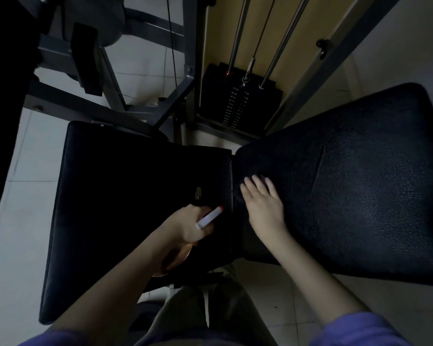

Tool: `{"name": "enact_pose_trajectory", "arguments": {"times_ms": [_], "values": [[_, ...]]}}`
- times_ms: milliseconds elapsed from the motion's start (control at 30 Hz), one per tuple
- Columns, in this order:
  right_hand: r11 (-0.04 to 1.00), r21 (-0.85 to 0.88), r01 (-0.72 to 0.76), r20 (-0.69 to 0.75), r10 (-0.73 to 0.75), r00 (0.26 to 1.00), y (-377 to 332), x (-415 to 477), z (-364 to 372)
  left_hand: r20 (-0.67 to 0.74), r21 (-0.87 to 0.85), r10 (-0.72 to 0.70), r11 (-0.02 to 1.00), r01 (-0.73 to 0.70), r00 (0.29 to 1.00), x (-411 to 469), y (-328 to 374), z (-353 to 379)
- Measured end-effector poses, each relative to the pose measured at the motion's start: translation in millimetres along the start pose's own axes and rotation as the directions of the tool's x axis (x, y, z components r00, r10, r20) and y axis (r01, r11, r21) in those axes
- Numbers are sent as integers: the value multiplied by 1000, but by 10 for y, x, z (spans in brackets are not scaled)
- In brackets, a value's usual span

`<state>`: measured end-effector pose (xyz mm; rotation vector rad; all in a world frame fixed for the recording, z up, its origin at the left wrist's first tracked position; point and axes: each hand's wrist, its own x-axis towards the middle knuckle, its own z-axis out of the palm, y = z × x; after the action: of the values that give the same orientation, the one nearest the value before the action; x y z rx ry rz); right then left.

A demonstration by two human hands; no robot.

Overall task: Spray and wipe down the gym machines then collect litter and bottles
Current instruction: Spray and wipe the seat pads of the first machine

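I was mid-wipe, I judged: my right hand (263, 206) lay flat, fingers straight, on the back pad (360, 183). My left hand (188, 226) gripped the spray bottle (209, 218) just beside that pad. The next move called for spraying there.

Weight stack (238, 103): 2 columns of white weight figures down front of plates. Print too small and dim to read with certainty. No other legible text or brand.

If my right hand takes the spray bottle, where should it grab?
Probably the amber body of the spray bottle, below the left hand, coming from its right: that hand fills the neck, and the white nozzle is thin.
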<state>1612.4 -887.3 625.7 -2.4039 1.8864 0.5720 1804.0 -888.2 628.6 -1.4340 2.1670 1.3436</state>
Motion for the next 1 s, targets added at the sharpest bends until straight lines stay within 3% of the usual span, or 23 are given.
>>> {"name": "enact_pose_trajectory", "arguments": {"times_ms": [133, 333, 467, 600, 733, 900, 1000], "values": [[993, -60, -103, -174, 91, 981, 195, 98, -98, -30, -83, -11, 996, 9, 999, -10, -77, -34], [989, -133, -64, -24, 61, 998, 39, 914, -131, -214, -341, -66, 940, -11, 975, -9, -229, -1], [983, -142, 113, 125, -95, 988, -50, 662, -9, -240, -339, -80, 941, -6, 967, 13, -225, -29], [984, -164, 65, 35, -61, 998, 66, 794, -83, -240, -397, -110, 918, 6, 964, -51, -262, -34], [981, -195, 8, 74, 6, 997, -46, 1038, -45, -274, -392, -133, 920, 16, 952, -110, -311, 15], [984, -139, 110, 102, -96, 990, -28, 762, -18, -242, -322, -144, 945, 60, 960, -151, -373, -11], [991, -108, 75, 49, -70, 996, 92, 691, -81, -234, -323, -122, 945, 41, 964, -141, -381, -15]]}}
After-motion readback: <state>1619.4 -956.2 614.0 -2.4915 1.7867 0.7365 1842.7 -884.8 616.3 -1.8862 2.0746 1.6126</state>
